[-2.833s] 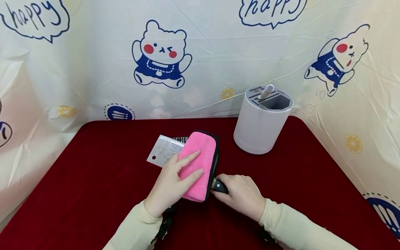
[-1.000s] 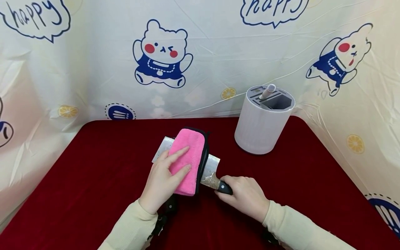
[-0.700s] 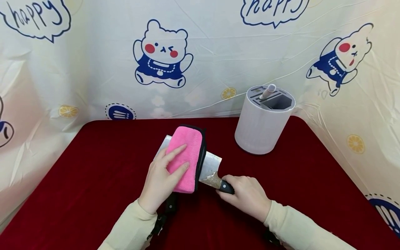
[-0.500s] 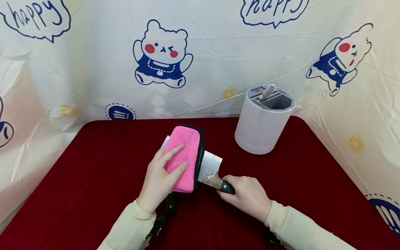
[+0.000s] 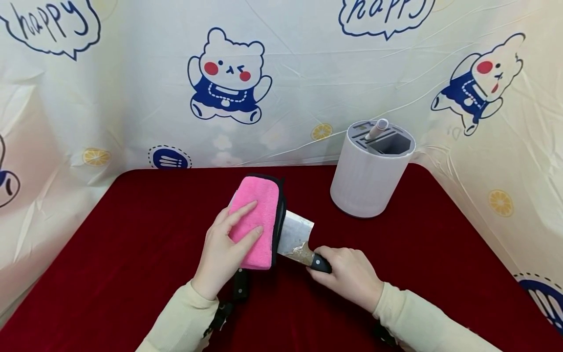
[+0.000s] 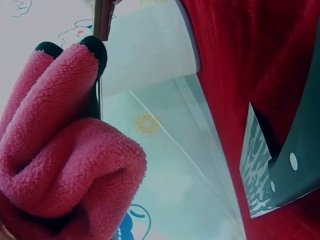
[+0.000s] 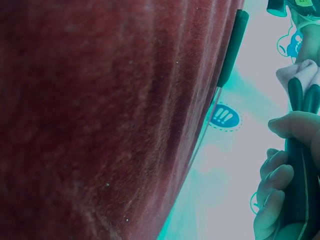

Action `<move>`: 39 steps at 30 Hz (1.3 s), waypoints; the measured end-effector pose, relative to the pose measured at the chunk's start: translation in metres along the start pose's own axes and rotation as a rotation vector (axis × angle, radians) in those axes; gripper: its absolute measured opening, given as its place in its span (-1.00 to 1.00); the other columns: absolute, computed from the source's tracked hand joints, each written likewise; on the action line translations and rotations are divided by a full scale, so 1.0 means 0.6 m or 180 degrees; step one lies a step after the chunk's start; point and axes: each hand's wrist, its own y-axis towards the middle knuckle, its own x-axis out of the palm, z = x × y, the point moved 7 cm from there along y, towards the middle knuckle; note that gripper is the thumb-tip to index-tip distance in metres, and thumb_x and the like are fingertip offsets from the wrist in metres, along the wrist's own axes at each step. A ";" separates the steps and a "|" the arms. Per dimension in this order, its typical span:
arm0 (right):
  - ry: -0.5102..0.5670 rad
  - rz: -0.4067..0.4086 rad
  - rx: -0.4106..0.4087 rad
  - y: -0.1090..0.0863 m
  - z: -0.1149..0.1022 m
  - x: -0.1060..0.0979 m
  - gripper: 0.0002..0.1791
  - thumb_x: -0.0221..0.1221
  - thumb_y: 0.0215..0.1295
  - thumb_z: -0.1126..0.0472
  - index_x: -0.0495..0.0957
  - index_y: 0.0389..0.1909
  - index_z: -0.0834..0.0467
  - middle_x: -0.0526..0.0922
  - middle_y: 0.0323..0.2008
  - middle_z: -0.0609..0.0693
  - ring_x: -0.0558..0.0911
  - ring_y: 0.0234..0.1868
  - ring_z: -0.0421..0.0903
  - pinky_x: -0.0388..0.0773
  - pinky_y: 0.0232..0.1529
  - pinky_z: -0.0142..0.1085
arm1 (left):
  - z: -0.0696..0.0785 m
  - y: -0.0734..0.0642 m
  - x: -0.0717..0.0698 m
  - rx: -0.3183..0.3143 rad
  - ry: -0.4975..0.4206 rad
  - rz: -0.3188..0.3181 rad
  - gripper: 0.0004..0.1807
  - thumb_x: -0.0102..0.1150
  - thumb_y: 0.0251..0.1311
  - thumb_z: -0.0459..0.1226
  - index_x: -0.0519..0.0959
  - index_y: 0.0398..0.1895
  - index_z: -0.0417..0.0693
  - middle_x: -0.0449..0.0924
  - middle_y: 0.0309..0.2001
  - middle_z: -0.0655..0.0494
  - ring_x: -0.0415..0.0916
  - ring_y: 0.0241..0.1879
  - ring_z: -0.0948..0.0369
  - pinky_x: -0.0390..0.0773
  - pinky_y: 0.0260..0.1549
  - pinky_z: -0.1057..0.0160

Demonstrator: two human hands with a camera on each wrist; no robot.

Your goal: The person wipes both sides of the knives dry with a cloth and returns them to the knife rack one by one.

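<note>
A folded pink cloth (image 5: 260, 195) with black edging wraps the far part of a cleaver (image 5: 295, 233), held above the table. My left hand (image 5: 222, 252) grips the cloth from the left, two fingers spread across its top. My right hand (image 5: 349, 274) holds the cleaver's black handle; in the right wrist view its fingers curl round the handle (image 7: 298, 190). Bare blade and a patterned bolster show between cloth and right hand, while the blade's far end is hidden. Below the left hand lies another knife, its black handle (image 5: 240, 286) and streaked blade (image 6: 256, 167) visible.
A white cylindrical knife block (image 5: 365, 181) stands at the back right, with one light handle (image 5: 377, 129) sticking out of its slotted top. Dark red cloth (image 5: 145, 234) covers the table, and a printed white curtain (image 5: 299, 73) hangs behind it.
The pink cloth and left hand have slid leftward along the cleaver, from near the handle to the far end, baring the blade by the handle. The right hand shifted slightly right.
</note>
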 end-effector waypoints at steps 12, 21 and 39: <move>0.0000 0.0007 0.0023 -0.001 0.003 0.000 -0.87 0.34 0.09 0.10 0.55 -0.44 -0.03 0.50 -0.65 -0.29 0.32 -0.65 -0.43 0.27 -0.65 -0.53 | -0.011 0.003 -0.006 -0.0154 -0.0183 -0.0064 -0.45 0.37 0.16 -0.27 0.55 0.27 0.13 0.47 0.22 0.03 0.45 0.10 0.13 0.55 -0.16 0.34; 0.0008 -0.0019 0.0034 -0.001 0.005 0.000 -0.87 0.33 0.11 0.09 0.57 -0.41 -0.01 0.53 -0.63 -0.27 0.34 -0.64 -0.43 0.29 -0.64 -0.52 | -0.020 0.006 -0.009 -0.0324 -0.0349 -0.0103 -0.44 0.35 0.17 -0.26 0.53 0.29 0.15 0.43 0.27 0.06 0.41 0.17 0.14 0.54 -0.12 0.39; 0.0139 -0.0007 0.0100 -0.004 0.010 0.001 -0.87 0.34 0.11 0.13 0.55 -0.44 -0.01 0.44 -0.68 -0.29 0.26 -0.67 -0.44 0.25 -0.64 -0.54 | -0.035 0.006 -0.020 -0.0494 -0.0713 -0.0031 -0.43 0.35 0.20 -0.23 0.50 0.31 0.20 0.41 0.28 0.10 0.39 0.18 0.14 0.56 -0.19 0.48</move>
